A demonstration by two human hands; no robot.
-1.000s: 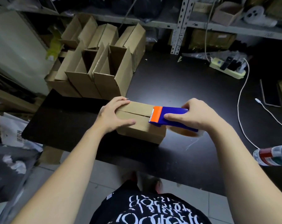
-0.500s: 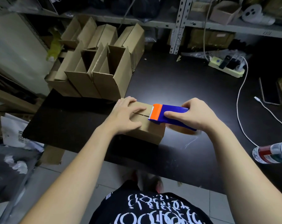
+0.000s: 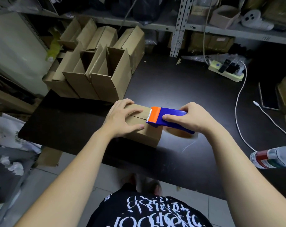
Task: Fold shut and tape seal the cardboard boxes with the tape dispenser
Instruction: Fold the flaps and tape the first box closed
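A small cardboard box [image 3: 144,135] lies on the black table [image 3: 180,89] near its front edge, flaps folded down with the seam showing on top. My left hand [image 3: 122,118] rests flat over the box's left part, fingers spread and thumb along the near edge. My right hand [image 3: 189,118] grips a blue tape dispenser [image 3: 170,118] with an orange head. The orange head sits on the box's right top edge, over the seam. A brown tape roll shows under the dispenser.
Several open-topped cardboard boxes [image 3: 96,76] stand in a cluster at the table's back left. A power strip [image 3: 225,71] and white cable [image 3: 240,112] lie at the right. A plastic bottle [image 3: 273,158] lies at the right front edge. Shelving runs behind the table.
My left hand slid right across the box top and now covers more of it. The dispenser's orange head has edged left onto the seam.
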